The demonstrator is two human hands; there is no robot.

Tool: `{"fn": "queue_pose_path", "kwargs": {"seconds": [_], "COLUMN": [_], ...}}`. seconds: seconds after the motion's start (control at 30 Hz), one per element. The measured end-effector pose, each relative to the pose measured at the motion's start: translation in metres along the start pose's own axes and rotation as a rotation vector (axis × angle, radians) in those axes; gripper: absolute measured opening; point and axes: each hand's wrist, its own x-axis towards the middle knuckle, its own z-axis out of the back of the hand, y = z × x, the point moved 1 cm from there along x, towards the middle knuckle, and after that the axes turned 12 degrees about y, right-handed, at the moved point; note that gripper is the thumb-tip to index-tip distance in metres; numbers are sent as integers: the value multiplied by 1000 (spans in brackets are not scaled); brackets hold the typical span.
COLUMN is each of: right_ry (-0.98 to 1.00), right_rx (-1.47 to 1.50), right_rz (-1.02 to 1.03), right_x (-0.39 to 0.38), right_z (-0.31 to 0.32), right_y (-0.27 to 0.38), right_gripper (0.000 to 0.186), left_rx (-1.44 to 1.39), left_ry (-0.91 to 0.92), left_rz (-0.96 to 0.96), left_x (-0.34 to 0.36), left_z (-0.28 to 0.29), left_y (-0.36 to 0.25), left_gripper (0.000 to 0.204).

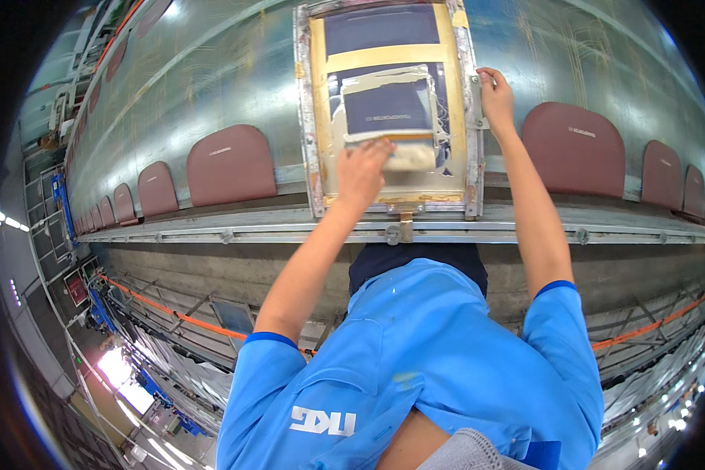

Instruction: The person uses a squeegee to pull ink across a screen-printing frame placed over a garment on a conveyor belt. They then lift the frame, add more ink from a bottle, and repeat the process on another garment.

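Note:
A screen printing frame (472, 168) with a dark blue mesh and yellow-taped borders lies in front of me on the long table. My left hand (360, 172) is closed around the left end of a squeegee (411, 156), which rests across the lower part of the mesh, slightly blurred. Pale ink (388, 77) outlines a rectangle on the mesh above it. At the frame's right side my right hand (497, 100) has its fingers curled at the edge, beside a small metal bracket (478, 117); the fingertips' contact is partly hidden.
Dark red rounded panels with small pale prints lie in a row along the table, one left (231, 166) and one right (573, 153) of the frame, with several smaller ones beyond. A metal rail (290, 233) with bolts runs along the table's near edge, between me and the frame.

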Motion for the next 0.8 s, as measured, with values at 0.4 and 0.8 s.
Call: {"fn": "queue_pose_path", "kwargs": {"seconds": [0.4, 0.8], "right_ry": [-73, 14], "right_rx": [-62, -7], "right_rz": [211, 114], "right_x": [-18, -88], "right_z": [-85, -354], "right_y": [94, 187], "right_gripper": [23, 23], "left_rx": [-121, -80], "left_ry": [-100, -70], "left_rz": [128, 210], "left_x": [-86, -221], "left_z": [17, 59], "left_y": [66, 317], "left_gripper": [63, 65]}}
